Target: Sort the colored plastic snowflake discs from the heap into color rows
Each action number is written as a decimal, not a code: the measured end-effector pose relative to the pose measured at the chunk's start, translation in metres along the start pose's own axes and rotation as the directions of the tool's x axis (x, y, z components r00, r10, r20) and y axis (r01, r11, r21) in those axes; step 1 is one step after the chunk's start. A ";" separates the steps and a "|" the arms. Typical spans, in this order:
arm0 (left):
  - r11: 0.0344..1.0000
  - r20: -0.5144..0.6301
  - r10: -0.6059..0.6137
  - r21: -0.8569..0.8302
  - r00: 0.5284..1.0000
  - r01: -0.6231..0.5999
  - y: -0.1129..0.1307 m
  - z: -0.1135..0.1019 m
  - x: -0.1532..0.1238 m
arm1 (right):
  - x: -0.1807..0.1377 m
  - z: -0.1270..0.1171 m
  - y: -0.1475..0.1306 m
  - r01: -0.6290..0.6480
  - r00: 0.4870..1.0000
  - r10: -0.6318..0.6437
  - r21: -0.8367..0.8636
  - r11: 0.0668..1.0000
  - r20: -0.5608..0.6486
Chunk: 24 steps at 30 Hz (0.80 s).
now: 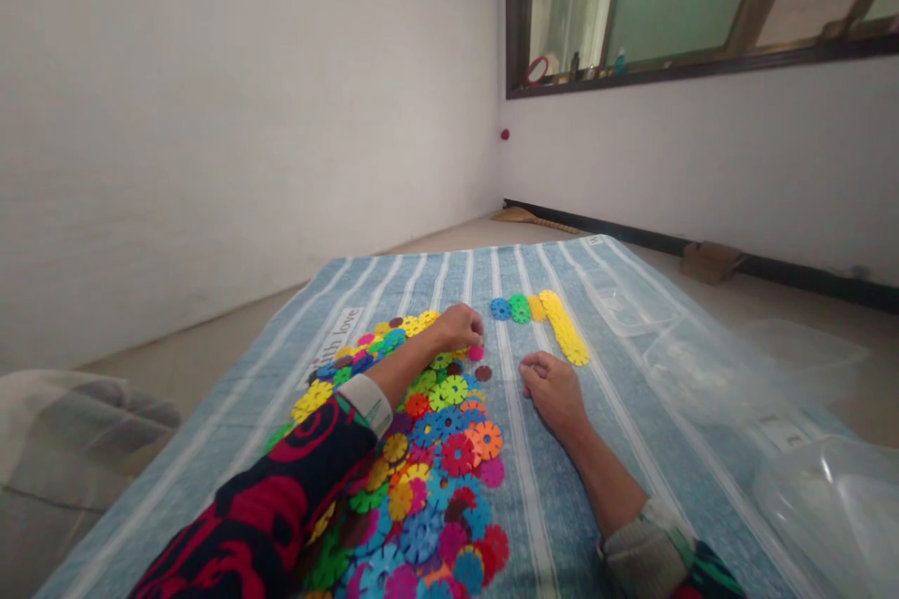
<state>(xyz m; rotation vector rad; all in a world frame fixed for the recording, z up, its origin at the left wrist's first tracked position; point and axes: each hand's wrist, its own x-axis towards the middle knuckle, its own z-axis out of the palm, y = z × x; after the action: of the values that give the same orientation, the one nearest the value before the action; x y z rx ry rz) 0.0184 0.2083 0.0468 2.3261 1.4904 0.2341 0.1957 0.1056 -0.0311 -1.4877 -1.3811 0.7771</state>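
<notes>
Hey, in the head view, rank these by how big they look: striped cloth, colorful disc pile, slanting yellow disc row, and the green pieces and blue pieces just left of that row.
1. Striped cloth
2. Colorful disc pile
3. Yellow disc row
4. Green pieces and blue pieces: they look too alike to rank

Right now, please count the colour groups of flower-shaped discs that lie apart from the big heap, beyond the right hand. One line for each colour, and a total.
Blue group: 1
Green group: 1
Orange-yellow group: 1
Long yellow row: 1
Total: 4 groups. Single discs overlap too much to count surely.
</notes>
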 end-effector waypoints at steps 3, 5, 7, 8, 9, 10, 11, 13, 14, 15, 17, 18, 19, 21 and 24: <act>0.999 0.124 0.038 -0.042 0.992 -0.033 0.000 -0.007 -0.020 | 0.000 -0.001 -0.001 0.011 1.000 -0.011 0.005 1.000 -0.001; 0.997 0.221 0.071 -0.059 0.973 -0.059 0.002 -0.010 -0.032 | -0.001 -0.002 -0.001 0.015 1.000 -0.015 -0.001 1.000 0.000; 0.995 0.299 0.103 -0.046 0.948 -0.094 0.006 -0.011 -0.043 | -0.001 -0.002 -0.002 0.012 1.000 -0.012 -0.006 1.000 0.001; 0.993 0.326 0.117 -0.028 0.938 -0.114 0.009 -0.011 -0.048 | -0.002 -0.002 -0.002 0.011 1.000 -0.011 -0.005 1.000 -0.002; 0.991 0.352 0.129 -0.008 0.927 -0.135 0.012 -0.012 -0.052 | -0.002 -0.003 -0.003 0.010 1.000 -0.010 -0.003 1.000 -0.003; 0.988 0.377 0.136 0.011 0.916 -0.151 0.014 -0.013 -0.055 | -0.002 -0.003 -0.003 0.009 1.000 -0.009 0.000 1.000 -0.001; 0.986 0.399 0.139 0.031 0.906 -0.165 0.017 -0.013 -0.059 | -0.002 -0.003 -0.003 0.010 1.000 -0.010 0.001 1.000 0.000; 0.979 0.429 0.144 0.071 0.892 -0.192 0.021 -0.014 -0.065 | -0.002 -0.003 -0.002 0.012 1.000 -0.012 -0.003 1.000 0.001; 0.974 0.438 0.149 0.088 0.886 -0.208 0.023 -0.014 -0.067 | -0.002 -0.002 -0.001 0.011 1.000 -0.011 -0.008 1.000 0.001; 0.968 0.445 0.158 0.105 0.882 -0.226 0.024 -0.013 -0.070 | -0.001 -0.002 -0.001 0.009 1.000 -0.009 -0.014 1.000 0.000; 0.954 0.444 0.171 0.149 0.880 -0.261 0.027 -0.009 -0.074 | -0.001 -0.003 -0.001 0.010 1.000 -0.010 -0.025 1.000 -0.003; 0.945 0.435 0.175 0.178 0.883 -0.275 0.028 -0.006 -0.076 | -0.001 -0.003 -0.001 0.010 1.000 -0.010 -0.029 1.000 -0.003; 0.935 0.421 0.175 0.212 0.890 -0.284 0.029 -0.004 -0.078 | -0.002 -0.003 -0.001 0.012 1.000 -0.012 -0.030 0.999 -0.001; 0.914 0.389 0.178 0.276 0.904 -0.299 0.031 0.002 -0.081 | -0.002 -0.004 -0.002 0.014 1.000 -0.014 -0.029 0.999 0.001; 0.888 0.349 0.203 0.327 0.915 -0.322 0.032 0.009 -0.084 | -0.002 -0.004 -0.003 0.016 1.000 -0.016 -0.029 0.999 0.002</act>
<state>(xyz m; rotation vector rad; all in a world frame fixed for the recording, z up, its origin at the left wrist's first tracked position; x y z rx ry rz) 0.0124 0.1191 0.0558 2.7151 1.1365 -0.3706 0.1978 0.1024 -0.0271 -1.4964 -1.4095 0.7518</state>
